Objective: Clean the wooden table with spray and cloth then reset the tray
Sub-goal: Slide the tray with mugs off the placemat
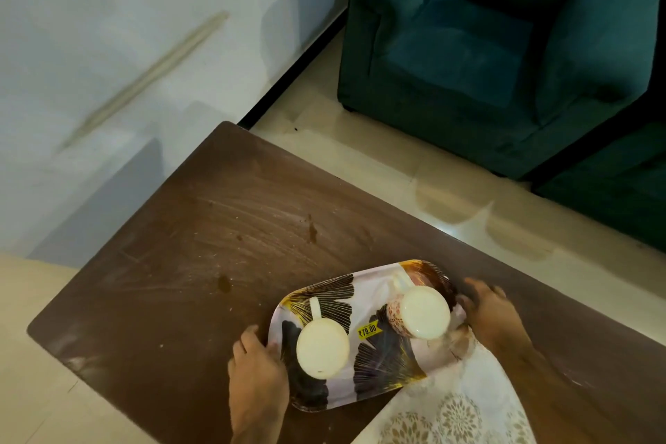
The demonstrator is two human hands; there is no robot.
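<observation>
Two hands hold the tray [364, 386] by its short ends. The left hand [257, 368] has its grip curled round the near-left edge, thumb on the rim. The right hand [492, 314] is at the far-right edge; it looks like it grasps the rim too, but that part is blurred, so this is a best guess. The tray sits on the near part of the brown wooden surface [216, 227], tilted a little toward the left corner.

Two white cups ride on the tray. The left cup [322, 350] sits beside the left hand. The right cup [423, 315] sits close to the right hand. A yellow price sticker [367, 329] lies between them.

The wood does not look clean yet. There are pale dusty streaks and a few dark spots [311, 231] in the middle. No spray bottle or cloth shows. So the job seems near its start: the tray likely needs to go off first, then spraying, wiping, and putting the tray back.
</observation>
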